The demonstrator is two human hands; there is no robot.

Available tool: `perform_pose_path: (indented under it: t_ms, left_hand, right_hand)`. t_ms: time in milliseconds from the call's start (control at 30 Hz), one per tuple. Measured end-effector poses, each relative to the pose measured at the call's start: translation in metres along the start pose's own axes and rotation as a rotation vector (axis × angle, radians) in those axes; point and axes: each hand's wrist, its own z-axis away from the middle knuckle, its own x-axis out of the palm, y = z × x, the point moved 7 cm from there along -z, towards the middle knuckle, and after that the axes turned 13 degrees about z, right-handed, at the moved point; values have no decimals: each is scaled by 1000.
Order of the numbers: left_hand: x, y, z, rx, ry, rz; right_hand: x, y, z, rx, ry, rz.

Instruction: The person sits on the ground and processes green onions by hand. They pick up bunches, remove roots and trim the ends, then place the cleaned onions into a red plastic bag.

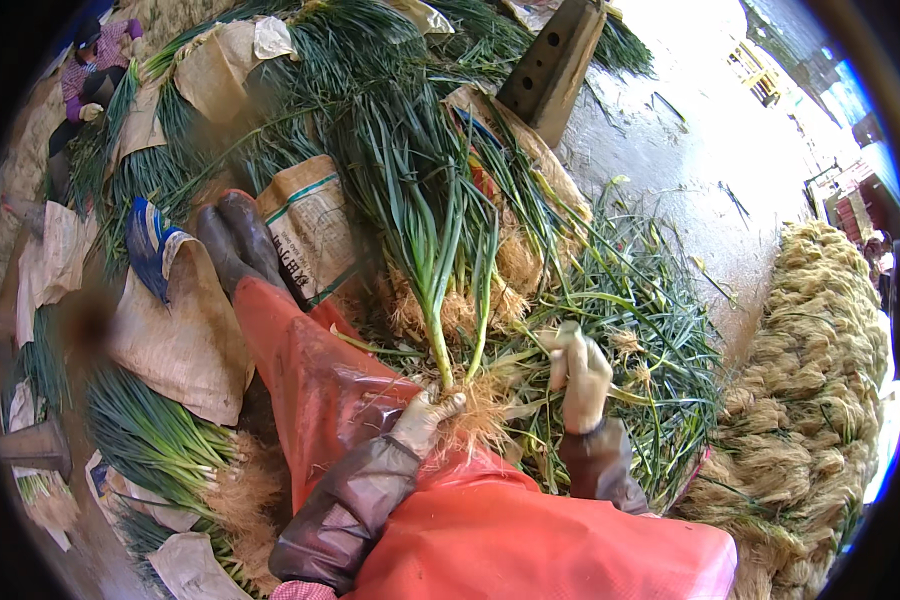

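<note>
My left hand (424, 421), in a pale glove, grips green onions (441, 352) low on their stalks, just above the roots. Their tangled tan roots (478, 420) spill past my fingers over the red apron (345, 375). The long green leaves point away from me. My right hand (583, 375), also gloved, is raised to the right of these roots, apart from them. It is blurred, with fingers partly bent, and whether it pinches a leaf is unclear. Below it lies a heap of loose onion leaves (637, 300). Beyond my left hand rests a pile of rooted green onions (390, 195).
A concrete-coloured post (555, 67) stands at the back. Along the right runs a long stack of root bundles (787, 375). At left, onion bundles (157, 427) lie beside a woven sack (180, 330). A printed sack (319, 232) lies by my boots (232, 232). Another person (94, 67) sits at far left.
</note>
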Motion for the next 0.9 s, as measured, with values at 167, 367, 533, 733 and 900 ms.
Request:
perform_pose_path:
  t_ms: [167,367,533,733,900]
  left_hand:
    - [20,-12,12,-147,-237,165]
    - [27,-13,18,-217,-149,265]
    - [20,-16,11,-81,-66,64]
    - [11,-15,9,-40,-10,15]
    - [16,-16,6,26,53,-262]
  right_hand:
    - [85,100,4,880,-582,-603]
    - [140,111,4,761,-637,-945]
    - [104,175,51,709,-649,-220]
    - [55,220,81,-73,-1112,1345]
    - [17,89,-12,189,-222,173]
